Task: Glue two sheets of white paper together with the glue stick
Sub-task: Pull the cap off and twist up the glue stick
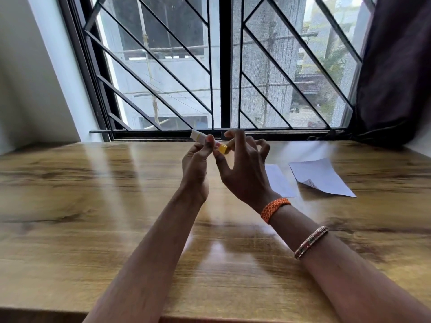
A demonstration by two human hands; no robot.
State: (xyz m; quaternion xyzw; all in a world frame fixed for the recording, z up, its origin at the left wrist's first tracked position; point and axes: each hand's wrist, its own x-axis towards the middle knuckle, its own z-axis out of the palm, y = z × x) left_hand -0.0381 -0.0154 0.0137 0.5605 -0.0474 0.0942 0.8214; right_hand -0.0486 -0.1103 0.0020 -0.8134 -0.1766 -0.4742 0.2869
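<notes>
Head view: the left hand is gripping the glue stick at twelve o'clock above the table, while the right hand is pinching its yellow end, seemingly uncapping or twisting. Two paper sheets are lying at two o'clock, unglued. Next comes spreading glue on one sheet.

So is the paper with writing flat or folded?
Folded at one corner: the right sheet lies on the table with its near-left corner turned over, showing writing.
</notes>
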